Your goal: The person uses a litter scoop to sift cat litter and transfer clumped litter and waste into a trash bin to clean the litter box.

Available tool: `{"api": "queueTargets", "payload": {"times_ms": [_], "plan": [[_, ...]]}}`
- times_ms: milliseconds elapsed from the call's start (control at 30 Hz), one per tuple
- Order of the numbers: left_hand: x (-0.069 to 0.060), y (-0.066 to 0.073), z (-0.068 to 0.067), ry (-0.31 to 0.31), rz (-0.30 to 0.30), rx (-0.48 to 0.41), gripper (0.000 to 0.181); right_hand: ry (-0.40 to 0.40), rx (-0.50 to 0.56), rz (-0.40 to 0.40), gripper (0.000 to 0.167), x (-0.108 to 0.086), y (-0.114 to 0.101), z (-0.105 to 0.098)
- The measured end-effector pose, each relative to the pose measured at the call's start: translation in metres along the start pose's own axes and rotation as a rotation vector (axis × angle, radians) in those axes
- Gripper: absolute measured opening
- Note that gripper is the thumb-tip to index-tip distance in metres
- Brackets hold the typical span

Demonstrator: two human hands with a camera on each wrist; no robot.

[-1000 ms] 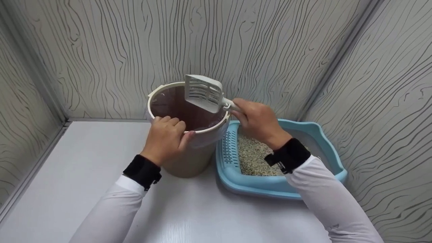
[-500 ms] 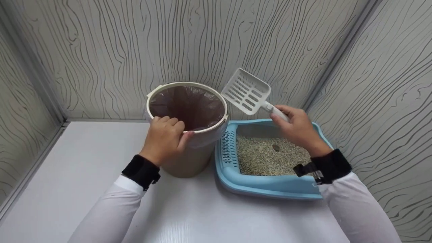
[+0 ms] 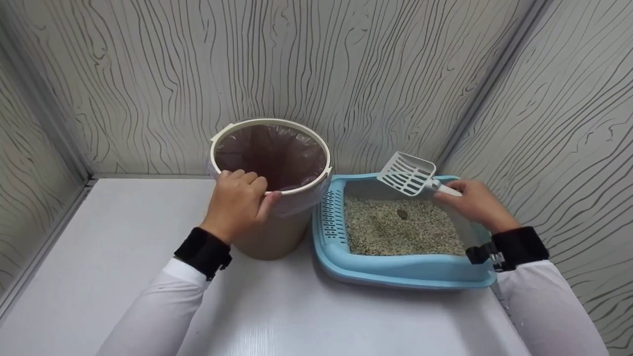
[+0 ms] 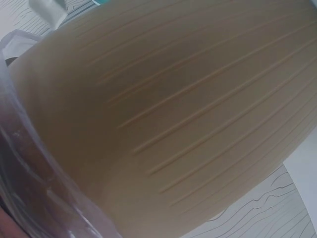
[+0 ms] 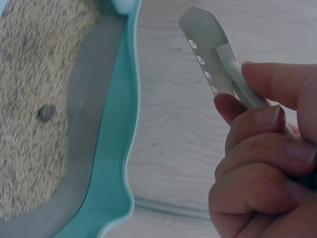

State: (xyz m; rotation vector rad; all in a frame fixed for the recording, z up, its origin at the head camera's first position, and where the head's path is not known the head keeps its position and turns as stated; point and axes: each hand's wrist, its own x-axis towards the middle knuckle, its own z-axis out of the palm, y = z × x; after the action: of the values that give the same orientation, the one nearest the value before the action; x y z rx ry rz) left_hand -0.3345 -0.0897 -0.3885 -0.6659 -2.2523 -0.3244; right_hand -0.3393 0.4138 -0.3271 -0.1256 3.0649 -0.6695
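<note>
My left hand [image 3: 238, 202] grips the near rim of a tan trash bin [image 3: 272, 237], its fingers over the cream ring [image 3: 324, 148] and the thumb along the front. A thin plastic liner bag [image 3: 301, 143] lines the bin and folds over its outside; in the left wrist view the bin's ribbed wall [image 4: 198, 109] fills most of the picture. With my right hand [image 3: 477, 202] I hold a white slotted litter scoop [image 3: 408, 173] by its handle, above the back of a blue litter box [image 3: 395, 272]. One dark clump [image 3: 402, 214] lies on the litter [image 3: 395, 237].
Bin and litter box stand close side by side on a white tabletop [image 3: 123, 237]. Wood-grain panels [image 3: 277, 59] rise behind and at both sides. A perforated strip [image 3: 332, 212] runs along the litter box's left edge.
The scoop has swung from over the bin, right and then down, to above the litter box, uncovering the dark clump. My left hand stays on the bin's rim.
</note>
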Motion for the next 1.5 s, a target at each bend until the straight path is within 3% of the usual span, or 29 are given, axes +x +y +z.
{"api": "queueTargets", "payload": {"times_ms": [167,300,467,600,700,833,900,1000,1167,1400,1500], "plan": [[0.001,-0.001,0.001,0.026,0.012,-0.002,0.046,-0.094,-0.110,0.039,0.064,0.013,0.021,-0.004],[0.000,0.000,0.002,0.035,0.011,-0.004,0.045,-0.140,-0.181,0.034,0.052,0.021,0.035,-0.004],[0.001,0.003,0.002,0.023,0.017,-0.014,0.045,-0.205,-0.229,0.009,0.042,0.021,0.049,-0.008],[0.002,0.002,0.001,0.026,0.023,-0.015,0.045,-0.264,-0.277,0.005,0.051,0.018,0.058,-0.012],[0.001,-0.001,-0.002,0.041,0.013,-0.006,0.045,-0.268,-0.294,0.014,0.053,0.021,0.062,-0.009],[0.000,-0.001,-0.002,0.034,0.010,0.001,0.046,-0.260,-0.314,0.072,0.036,0.027,0.065,0.000],[0.001,0.000,-0.002,0.025,0.012,-0.004,0.046,-0.244,-0.332,0.103,0.039,0.028,0.064,0.006],[0.002,0.002,0.000,0.024,0.014,-0.012,0.047,-0.205,-0.388,0.108,0.049,0.028,0.062,0.014],[0.002,0.003,0.003,0.031,0.015,-0.020,0.046,-0.165,-0.502,0.121,0.034,0.029,0.058,0.024],[-0.001,-0.001,0.002,0.022,0.001,-0.004,0.045,-0.191,-0.551,0.076,0.022,0.039,0.050,0.038],[0.000,-0.001,0.001,0.003,-0.005,0.000,0.045,-0.226,-0.539,0.034,0.026,0.044,0.047,0.046]]}}
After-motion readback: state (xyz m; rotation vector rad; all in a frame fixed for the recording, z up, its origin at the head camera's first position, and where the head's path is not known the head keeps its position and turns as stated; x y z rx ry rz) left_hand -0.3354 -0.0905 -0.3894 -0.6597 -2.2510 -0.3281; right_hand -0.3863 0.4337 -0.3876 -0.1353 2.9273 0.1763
